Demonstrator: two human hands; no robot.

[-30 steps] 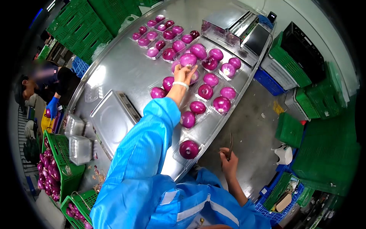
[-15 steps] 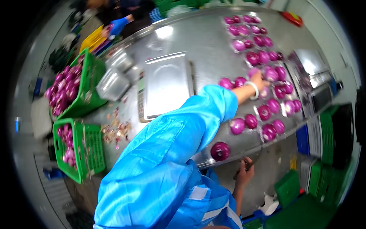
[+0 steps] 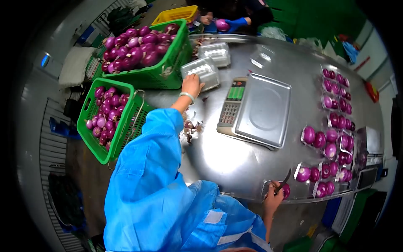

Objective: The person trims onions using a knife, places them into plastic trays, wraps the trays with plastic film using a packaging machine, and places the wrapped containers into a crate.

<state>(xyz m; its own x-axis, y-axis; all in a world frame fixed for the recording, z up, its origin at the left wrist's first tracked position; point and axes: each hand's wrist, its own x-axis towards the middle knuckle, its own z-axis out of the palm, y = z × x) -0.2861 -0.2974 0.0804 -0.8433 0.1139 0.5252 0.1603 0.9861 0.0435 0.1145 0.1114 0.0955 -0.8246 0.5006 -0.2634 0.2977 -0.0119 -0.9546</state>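
My left hand (image 3: 192,87), with a white bracelet at the wrist, grips the near edge of a clear plastic tray (image 3: 203,72), which looks stacked with others. Behind it lies another clear tray stack (image 3: 215,53). At the table's front edge my right hand (image 3: 273,194) is closed around a knife (image 3: 286,178) with a dark curved blade pointing up. Next to that hand a red onion (image 3: 286,191) sits at the edge, partly covered by the fingers, with some clear plastic beside it.
A digital scale (image 3: 263,111) stands mid-table. Trays of red onions (image 3: 309,135) line the right side. Two green crates of onions (image 3: 174,69) (image 3: 90,138) stand at left. Onion skins (image 3: 191,130) are scattered nearby. Across the table, a person's blue-gloved hand (image 3: 237,24) holds an onion.
My left hand has left the onions on the right and now reaches the clear trays on the left. The view has swung left. My right hand, with the knife, is now by the single onion.
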